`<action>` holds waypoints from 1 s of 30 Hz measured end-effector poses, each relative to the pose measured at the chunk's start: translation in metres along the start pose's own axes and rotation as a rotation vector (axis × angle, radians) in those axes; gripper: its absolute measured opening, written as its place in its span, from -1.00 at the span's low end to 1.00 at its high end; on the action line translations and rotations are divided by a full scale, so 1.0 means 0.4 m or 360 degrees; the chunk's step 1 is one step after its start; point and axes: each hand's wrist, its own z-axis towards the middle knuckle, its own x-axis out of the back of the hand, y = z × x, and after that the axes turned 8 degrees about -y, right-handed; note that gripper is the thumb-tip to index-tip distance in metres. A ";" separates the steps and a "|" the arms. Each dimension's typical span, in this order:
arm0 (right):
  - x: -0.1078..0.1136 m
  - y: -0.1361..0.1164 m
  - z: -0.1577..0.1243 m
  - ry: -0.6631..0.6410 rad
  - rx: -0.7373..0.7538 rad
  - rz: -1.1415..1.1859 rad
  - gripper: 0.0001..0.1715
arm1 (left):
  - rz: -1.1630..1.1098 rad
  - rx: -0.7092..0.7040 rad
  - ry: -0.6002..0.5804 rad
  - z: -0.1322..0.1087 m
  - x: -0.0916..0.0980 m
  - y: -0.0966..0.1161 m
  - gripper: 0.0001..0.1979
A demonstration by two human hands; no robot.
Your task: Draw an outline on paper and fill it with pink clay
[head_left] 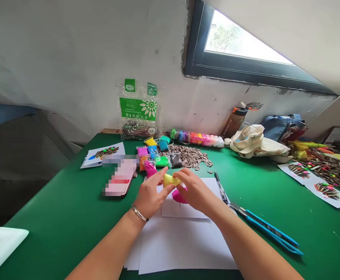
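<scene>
My left hand [150, 194] and my right hand [195, 190] meet over white paper sheets [184, 241] on the green table [70, 210]. Both pinch a small yellow lump of clay [170, 180] between their fingertips. A pink piece of clay [179, 196] lies on the paper just under my right hand, partly hidden by it. A silver bracelet [139, 213] circles my left wrist.
Small bags of coloured clay [155, 153] and a heap of sunflower seeds [190, 156] lie behind my hands. A seed bag [139, 111] leans on the wall. Blue scissors [270, 229] and a pen [220, 186] lie to the right, a phone [120, 181] to the left.
</scene>
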 end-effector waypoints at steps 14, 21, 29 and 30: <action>-0.013 0.024 -0.083 0.0321 -0.0415 0.1147 -0.88 | -0.0524 0.0393 -0.0202 -0.003 -0.019 0.046 -0.69; -0.017 0.039 -0.077 0.0168 -0.0478 0.1385 -0.82 | -0.0405 0.0342 -0.0246 -0.005 -0.025 0.047 -0.72; -0.011 0.018 -0.084 0.0272 -0.0356 0.1012 -0.94 | -0.0228 0.0333 -0.0375 -0.008 -0.027 0.049 -0.61; -0.014 0.016 -0.084 0.0275 -0.0328 0.0997 -0.95 | -0.0211 0.0327 -0.0391 -0.008 -0.027 0.050 -0.59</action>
